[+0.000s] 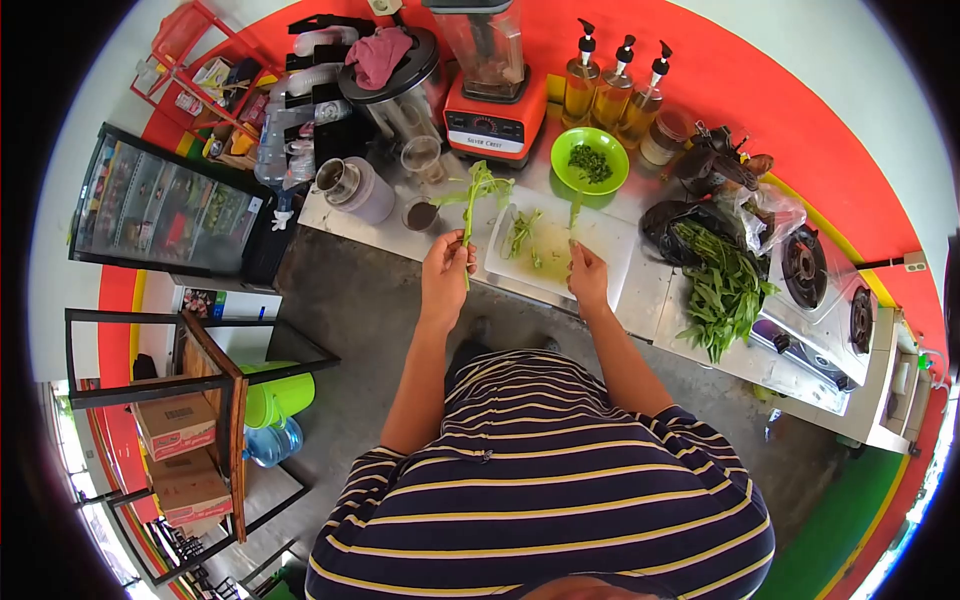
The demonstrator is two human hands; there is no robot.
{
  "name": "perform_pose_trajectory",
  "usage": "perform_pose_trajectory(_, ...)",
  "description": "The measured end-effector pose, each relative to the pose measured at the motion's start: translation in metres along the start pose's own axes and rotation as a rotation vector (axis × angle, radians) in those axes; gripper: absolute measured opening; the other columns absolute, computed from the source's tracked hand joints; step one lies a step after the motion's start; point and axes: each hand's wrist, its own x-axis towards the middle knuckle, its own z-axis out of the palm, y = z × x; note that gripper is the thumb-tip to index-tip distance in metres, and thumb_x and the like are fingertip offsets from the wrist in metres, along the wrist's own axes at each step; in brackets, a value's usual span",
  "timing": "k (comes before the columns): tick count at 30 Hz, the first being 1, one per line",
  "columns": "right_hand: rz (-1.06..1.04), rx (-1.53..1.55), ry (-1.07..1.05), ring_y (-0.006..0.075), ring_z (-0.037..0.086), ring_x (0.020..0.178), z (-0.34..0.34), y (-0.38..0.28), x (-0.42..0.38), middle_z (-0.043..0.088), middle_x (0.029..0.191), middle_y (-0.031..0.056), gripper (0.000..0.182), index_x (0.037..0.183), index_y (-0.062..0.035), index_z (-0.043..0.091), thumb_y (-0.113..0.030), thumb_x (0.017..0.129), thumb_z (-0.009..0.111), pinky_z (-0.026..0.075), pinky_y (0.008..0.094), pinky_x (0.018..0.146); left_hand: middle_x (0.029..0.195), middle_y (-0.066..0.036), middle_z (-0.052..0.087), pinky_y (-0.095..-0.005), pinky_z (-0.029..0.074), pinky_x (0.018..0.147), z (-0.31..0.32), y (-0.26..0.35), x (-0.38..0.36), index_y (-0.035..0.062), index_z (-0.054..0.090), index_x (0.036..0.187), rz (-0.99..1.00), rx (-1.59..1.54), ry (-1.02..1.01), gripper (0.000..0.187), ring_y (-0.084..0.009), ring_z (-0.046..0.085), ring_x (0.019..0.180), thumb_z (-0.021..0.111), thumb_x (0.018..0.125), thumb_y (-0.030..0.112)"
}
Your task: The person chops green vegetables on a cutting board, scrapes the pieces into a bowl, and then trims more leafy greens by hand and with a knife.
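My left hand [447,272] is closed around a leafy green vegetable stem [470,217], held upright left of the white cutting board [608,262]. Its leaves point toward the wall. In my right hand [588,274], over the board's right part, is a knife with a greenish blade [575,210] pointing away from me; the fingers hide its handle. A few cut green pieces [521,235] lie on the board's left half. Behind the board, a bright green bowl [562,172] holds finely chopped greens [590,163].
A leafy bunch [728,292] lies on the counter at right, near a gas stove [808,268]. Pump bottles [612,95] and a red blender [490,125] stand along the wall. A glass of dark liquid [420,214] sits left of my left hand.
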Motion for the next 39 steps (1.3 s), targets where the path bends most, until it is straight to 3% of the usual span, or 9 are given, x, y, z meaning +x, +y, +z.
perform_pose_trajectory(6,0.161,-0.135,-0.181,0.0093,0.042,0.047,0.027,0.009,0.025,0.049,0.071,0.0007,0.040,0.123,-0.0029,0.068,-0.036,0.101,0.062,0.031,0.0263,0.041,0.094,-0.003,0.059,-0.0273,0.048,0.074,-0.008,0.018,0.017,0.0008,0.058,0.120,0.059,-0.149,-0.081,0.020,-0.0104,0.053,0.082,0.048,0.104,0.006)
perform_pose_trajectory(9,0.195,-0.233,-0.242,0.0106,0.042,0.047,0.036,0.016,0.028,0.050,0.071,0.0015,0.047,0.131,-0.0028,0.063,-0.038,0.100,0.062,0.031,0.0273,0.040,0.092,-0.001,0.058,-0.0262,0.046,0.072,-0.015,0.031,0.019,0.0019,0.059,0.118,0.034,-0.145,-0.085,0.018,-0.0094,0.051,0.080,0.050,0.105,0.010)
perform_pose_trajectory(14,0.173,-0.224,-0.264,0.0116,0.042,0.044,0.036,-0.001,0.014,0.060,0.076,0.0099,0.067,0.155,-0.0048,0.036,-0.037,0.101,0.059,0.031,0.0283,0.040,0.090,0.000,0.058,-0.0258,0.045,0.072,-0.023,0.039,0.030,0.0022,0.059,0.114,0.085,-0.056,-0.122,0.015,-0.0088,0.051,0.080,0.054,0.105,0.013)
perform_pose_trajectory(17,0.208,-0.192,-0.247,0.0120,0.042,0.043,0.024,-0.013,0.003,0.064,0.080,0.0152,0.065,0.154,-0.0045,0.035,-0.037,0.102,0.057,0.031,0.0282,0.039,0.090,0.000,0.059,-0.0262,0.045,0.073,-0.021,0.046,0.036,0.0016,0.060,0.113,0.133,0.011,-0.151,0.014,-0.0091,0.052,0.080,0.056,0.104,0.012)
perform_pose_trajectory(20,0.164,-0.134,-0.168,0.0118,0.043,0.040,0.004,-0.027,-0.010,0.064,0.077,0.0145,0.064,0.150,-0.0008,0.039,-0.039,0.102,0.058,0.031,0.0276,0.038,0.090,-0.002,0.060,-0.0269,0.046,0.074,-0.018,0.052,0.042,0.0008,0.060,0.113,0.182,-0.009,-0.178,0.014,-0.0097,0.054,0.080,0.057,0.103,0.011)
perform_pose_trajectory(27,-0.124,0.001,-0.056,0.0070,0.042,0.043,-0.021,-0.103,-0.066,0.065,0.077,0.0099,0.043,0.139,-0.0015,0.052,-0.030,0.107,0.051,0.030,0.0237,0.040,0.089,-0.003,0.061,-0.0273,0.046,0.074,0.006,0.062,0.053,0.0002,0.059,0.114,0.130,-0.106,-0.298,0.015,-0.0105,0.055,0.079,0.052,0.106,0.011)
perform_pose_trajectory(32,-0.338,-0.009,-0.074,0.0047,0.042,0.046,-0.009,-0.145,-0.099,0.065,0.081,0.0073,0.038,0.139,0.0017,0.052,-0.020,0.107,0.049,0.032,0.0218,0.042,0.087,-0.002,0.060,-0.0274,0.047,0.072,0.040,0.062,0.061,0.0006,0.058,0.114,0.133,-0.116,-0.429,0.017,-0.0104,0.055,0.077,0.049,0.107,0.013)
perform_pose_trajectory(35,-0.487,-0.139,-0.134,0.0030,0.045,0.057,0.000,-0.158,-0.112,0.064,0.084,0.0040,0.037,0.138,0.0004,0.055,-0.011,0.103,0.054,0.035,0.0202,0.052,0.085,-0.003,0.060,-0.0274,0.048,0.071,0.060,0.070,0.062,-0.0013,0.056,0.115,0.120,-0.075,-0.527,0.019,-0.0113,0.056,0.075,0.046,0.108,0.014)
perform_pose_trajectory(39,-0.622,-0.236,-0.052,0.0024,0.047,0.060,0.015,-0.158,-0.115,0.063,0.082,0.0021,0.041,0.135,0.0010,0.059,-0.004,0.095,0.067,0.036,0.0225,0.053,0.084,-0.003,0.060,-0.0268,0.047,0.069,0.082,0.078,0.056,-0.0011,0.056,0.116,0.077,-0.106,-0.597,0.019,-0.0114,0.056,0.073,0.046,0.108,0.013)
